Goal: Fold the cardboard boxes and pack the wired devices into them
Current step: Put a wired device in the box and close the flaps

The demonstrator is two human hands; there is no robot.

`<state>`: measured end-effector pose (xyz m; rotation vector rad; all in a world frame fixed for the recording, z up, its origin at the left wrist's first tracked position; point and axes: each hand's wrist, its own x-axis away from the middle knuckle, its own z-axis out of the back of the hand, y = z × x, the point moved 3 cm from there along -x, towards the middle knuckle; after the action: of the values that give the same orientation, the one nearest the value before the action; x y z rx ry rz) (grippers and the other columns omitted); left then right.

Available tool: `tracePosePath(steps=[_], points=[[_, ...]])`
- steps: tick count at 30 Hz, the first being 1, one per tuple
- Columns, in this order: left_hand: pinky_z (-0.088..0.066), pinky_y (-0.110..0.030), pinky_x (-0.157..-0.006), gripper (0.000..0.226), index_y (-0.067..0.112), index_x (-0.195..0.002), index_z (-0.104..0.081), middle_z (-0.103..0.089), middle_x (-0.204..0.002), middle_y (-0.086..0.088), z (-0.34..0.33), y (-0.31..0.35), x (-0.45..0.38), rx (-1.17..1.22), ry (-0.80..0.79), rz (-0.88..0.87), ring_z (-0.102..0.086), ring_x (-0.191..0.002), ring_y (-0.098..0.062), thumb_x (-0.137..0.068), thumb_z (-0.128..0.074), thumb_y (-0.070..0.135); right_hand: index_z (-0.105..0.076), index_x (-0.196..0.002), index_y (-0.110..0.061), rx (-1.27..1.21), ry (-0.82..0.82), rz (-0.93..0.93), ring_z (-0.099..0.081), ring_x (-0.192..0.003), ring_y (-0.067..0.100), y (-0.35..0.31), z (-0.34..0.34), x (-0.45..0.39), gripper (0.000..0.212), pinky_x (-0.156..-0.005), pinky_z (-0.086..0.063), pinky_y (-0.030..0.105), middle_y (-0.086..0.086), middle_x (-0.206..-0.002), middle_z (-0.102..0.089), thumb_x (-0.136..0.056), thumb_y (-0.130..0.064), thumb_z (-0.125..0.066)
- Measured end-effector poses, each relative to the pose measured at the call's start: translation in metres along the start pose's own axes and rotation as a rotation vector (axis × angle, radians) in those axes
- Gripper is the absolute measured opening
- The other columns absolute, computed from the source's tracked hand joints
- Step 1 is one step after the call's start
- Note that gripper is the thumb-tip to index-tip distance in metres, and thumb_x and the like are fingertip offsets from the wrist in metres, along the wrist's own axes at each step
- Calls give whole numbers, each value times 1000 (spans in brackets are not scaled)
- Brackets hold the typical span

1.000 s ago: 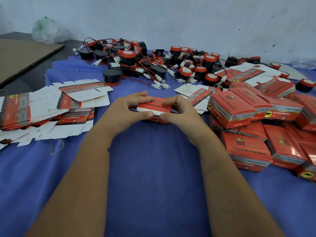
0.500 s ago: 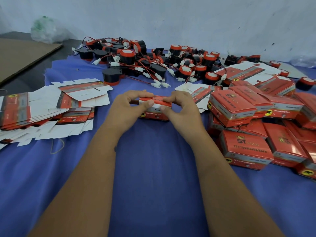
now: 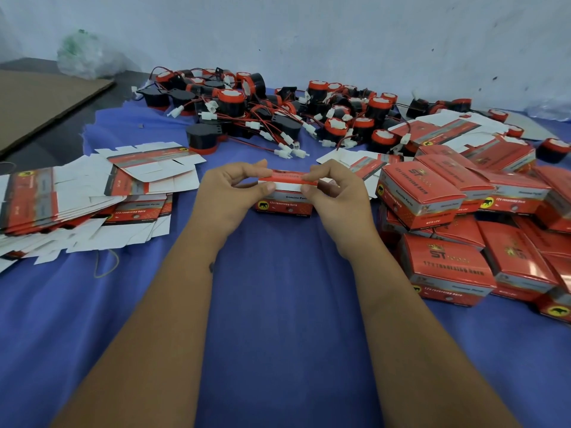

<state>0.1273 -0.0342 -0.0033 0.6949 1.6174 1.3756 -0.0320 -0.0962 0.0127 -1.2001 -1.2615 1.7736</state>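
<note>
Head view: your left hand and right hand pinch the red printed cardboard box's top flap, closing it; next, tuck it squarely.

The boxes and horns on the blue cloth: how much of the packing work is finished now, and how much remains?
Done: a pile of closed red boxes lies at the right. In hand: the left hand and right hand pinch the top flap of one red box standing on the blue cloth. Left: many loose wired horns at the back and a stack of flat unfolded boxes at the left.
</note>
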Motion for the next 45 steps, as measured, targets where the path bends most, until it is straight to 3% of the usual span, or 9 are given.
tracePosePath(steps=[7, 13, 20, 23, 27, 31, 36, 41, 45], points=[[-57, -18, -74, 21, 23, -84, -73, -69, -106, 8, -3, 0, -1, -37, 42, -32, -67, -101, 1, -82, -76, 2, -53, -81, 6, 87, 34, 64, -58, -102, 37, 3, 0, -1, 10, -88, -50, 44, 24, -105, -59, -90, 9, -57], [-55, -16, -70, 21, 24, -82, -73, -69, -98, 17, -6, 1, 1, -14, 28, -20, -65, -102, 6, -81, -77, 3, -58, -78, -11, 21, 19, 4, -63, -99, 11, 5, 4, -3, 20, -81, -55, 21, -14, -98, -60, -90, 5, -61], [-57, -22, -79, 16, 26, -78, -73, -69, -104, 10, -7, 3, 1, -69, 68, -15, -66, -105, -2, -81, -79, 11, -59, -75, -14, -6, 24, 15, -64, -105, 8, 9, 6, -4, 24, -86, -55, 21, -16, -100, -60, -88, 6, -63], [-51, -11, -81, 15, 24, -78, -73, -68, -113, 3, -8, 5, 4, -176, 34, -62, -63, -101, 5, -81, -79, 10, -57, -69, -17, -34, -3, 5, -65, -87, -7, 10, 7, -5, 32, -77, -54, 15, -17, -96, -62, -87, 10, -62], [-39, -1, -83, 18, 19, -78, -70, -62, -109, 9, -10, 11, 7, -374, -11, -161, -57, -100, 11, -72, -87, 16, -58, -66, -18, -58, -13, -12, -65, -83, -8, 11, 9, -5, 36, -74, -53, 15, -17, -95, -64, -86, 11, -58], [-33, -16, -90, 27, 17, -87, -65, -64, -112, 3, -19, 13, 10, -698, 18, -344, -53, -112, -20, -70, -85, 10, -65, -74, -17, -101, -6, -67, -64, -90, -5, 14, 10, -6, 39, -71, -52, 14, -12, -111, -64, -84, 16, -47], [-38, -26, -90, 28, 18, -102, -73, -69, -107, 3, -29, 11, 10, -736, -14, -402, -54, -111, -23, -75, -82, 15, -63, -110, 2, 11, -82, 5, -65, -90, -8, 15, 5, -2, 38, -86, -55, 19, -31, -81, -68, -81, 22, -49], [-39, -29, -86, 12, 15, -88, -76, -68, -96, 5, -30, 9, 7, -725, -9, -362, -56, -105, -27, -78, -80, 11, -66, -88, -1, 242, -42, 110, -52, -121, 16, 13, 5, -3, 23, -95, -42, 12, 6, -127, -59, -75, 16, -58], [-49, -42, -92, 17, 18, -97, -79, -73, -107, 3, -29, 8, 7, -656, -38, -272, -63, -108, -23, -82, -77, 12, -61, -74, -15, 320, -38, 123, -50, -115, 8, 12, 3, -1, 22, -95, -38, 14, 2, -123, -58, -76, 6, -66]])
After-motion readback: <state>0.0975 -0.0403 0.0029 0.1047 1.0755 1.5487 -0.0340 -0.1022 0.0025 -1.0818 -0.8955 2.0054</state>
